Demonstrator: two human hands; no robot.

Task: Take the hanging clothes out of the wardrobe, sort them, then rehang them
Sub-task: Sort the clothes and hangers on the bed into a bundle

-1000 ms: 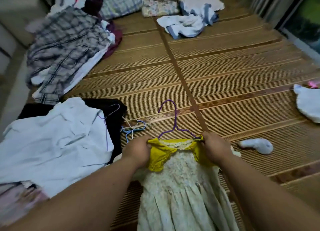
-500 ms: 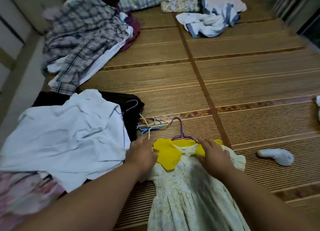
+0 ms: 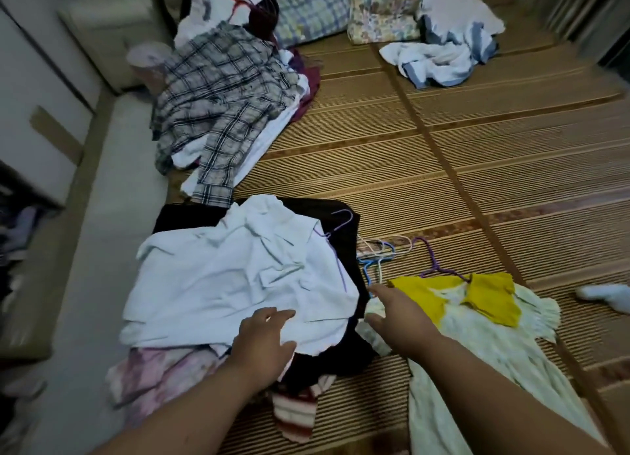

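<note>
A small cream dress with a yellow collar (image 3: 477,321) lies flat on the bamboo mat on a purple hanger (image 3: 430,260). Left of it is a pile topped by a white shirt (image 3: 235,280) over black clothing (image 3: 344,236), with another purple hanger poking out. My left hand (image 3: 264,340) rests open on the near edge of the white shirt. My right hand (image 3: 397,318) hovers with spread fingers at the dress's left sleeve, holding nothing. Several loose blue and white hangers (image 3: 376,255) lie between pile and dress.
A plaid shirt pile (image 3: 221,103) lies further back on the left. Pillows and a white-and-blue garment heap (image 3: 443,59) sit at the far end. A white sock (image 3: 605,296) lies at the right. Pink and striped clothes (image 3: 296,410) stick out under the near pile. White furniture (image 3: 41,89) lines the left.
Both hands have let go of the dress's shoulders and moved left. The left hand now lies on the white shirt. The view has swung left too.
</note>
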